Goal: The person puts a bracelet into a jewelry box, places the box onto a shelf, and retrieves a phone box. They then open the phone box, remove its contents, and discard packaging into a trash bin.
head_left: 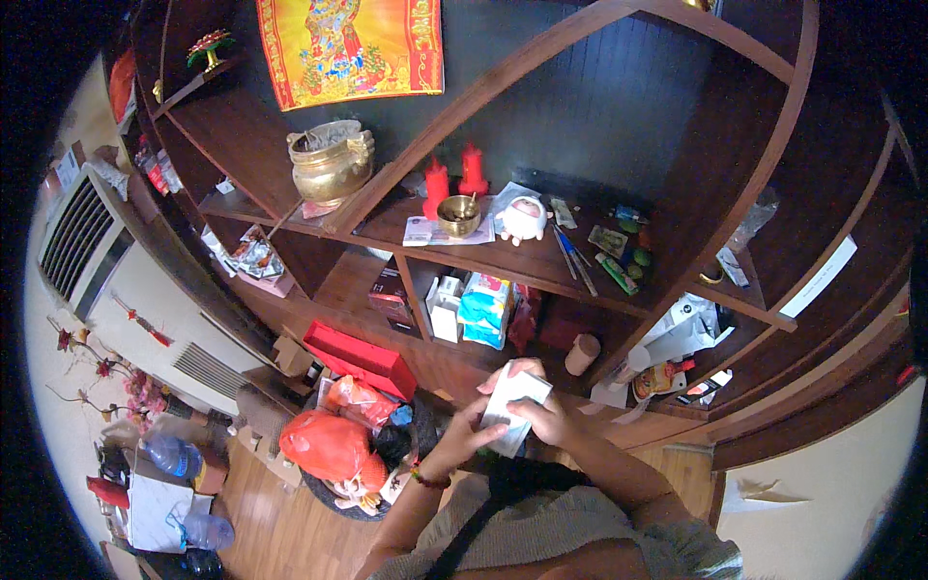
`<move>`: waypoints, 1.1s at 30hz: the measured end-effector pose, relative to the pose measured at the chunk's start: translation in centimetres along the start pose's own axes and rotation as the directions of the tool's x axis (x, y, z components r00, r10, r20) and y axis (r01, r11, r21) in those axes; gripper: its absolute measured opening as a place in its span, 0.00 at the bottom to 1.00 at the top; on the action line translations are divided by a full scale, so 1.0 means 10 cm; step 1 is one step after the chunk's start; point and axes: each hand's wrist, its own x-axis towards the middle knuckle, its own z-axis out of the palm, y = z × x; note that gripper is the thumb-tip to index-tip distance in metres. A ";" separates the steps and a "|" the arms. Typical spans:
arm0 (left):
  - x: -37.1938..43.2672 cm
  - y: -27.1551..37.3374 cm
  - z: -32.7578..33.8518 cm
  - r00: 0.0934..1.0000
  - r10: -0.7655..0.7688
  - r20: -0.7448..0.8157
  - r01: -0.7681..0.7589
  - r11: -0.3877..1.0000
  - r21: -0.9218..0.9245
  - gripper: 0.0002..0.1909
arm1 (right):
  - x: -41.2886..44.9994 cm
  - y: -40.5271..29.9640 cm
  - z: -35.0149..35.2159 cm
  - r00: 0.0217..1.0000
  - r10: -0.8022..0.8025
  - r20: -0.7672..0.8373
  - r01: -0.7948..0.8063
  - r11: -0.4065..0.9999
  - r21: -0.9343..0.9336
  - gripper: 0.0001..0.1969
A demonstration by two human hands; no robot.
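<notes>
Both of my hands grip a small white box or packet (518,406) in front of my body, its edges slightly blurred. My left hand (467,431) holds it from the left side, with a beaded bracelet (428,476) on the wrist. On the right, my right hand (545,419) presses its thumb on the packet's face; other fingers show behind the top edge. Just beyond the hands stands a dark wooden shelf unit (464,377). One lower compartment holds white boxes (446,312) and a blue and white soft pack (484,310). A brown cylinder (582,354) stands further right.
The shelf above bears a gold pot (330,163), red candles (436,187), a brass bowl (459,215), a white figurine (523,218) and pens (573,254). Below left are an open red box (359,359) and a basket with a red plastic bag (326,446). Water bottles (174,457) stand far left.
</notes>
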 end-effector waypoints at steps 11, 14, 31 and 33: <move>-0.27 -0.02 -0.36 0.951 -0.109 -0.290 -0.033 0.895 -0.445 0.12 | 2.16 -1.14 -1.19 0.946 -0.268 -0.184 -0.080 0.358 -0.930 0.18; -0.35 -0.06 -0.41 0.909 -0.149 -0.388 -0.062 0.873 -0.483 0.13 | 2.45 -0.99 -1.30 0.959 0.124 -0.255 -0.273 0.160 -0.949 0.24; -0.50 -0.07 -0.49 0.883 -0.163 -0.440 -0.082 0.870 -0.486 0.09 | 1.76 -0.86 -0.76 0.997 0.044 -0.064 -0.065 0.028 -0.997 0.36; -0.49 -0.08 -0.47 0.884 -0.164 -0.438 -0.072 0.878 -0.473 0.09 | 1.71 -0.87 -0.76 0.996 0.041 -0.075 -0.075 -0.006 -0.997 0.37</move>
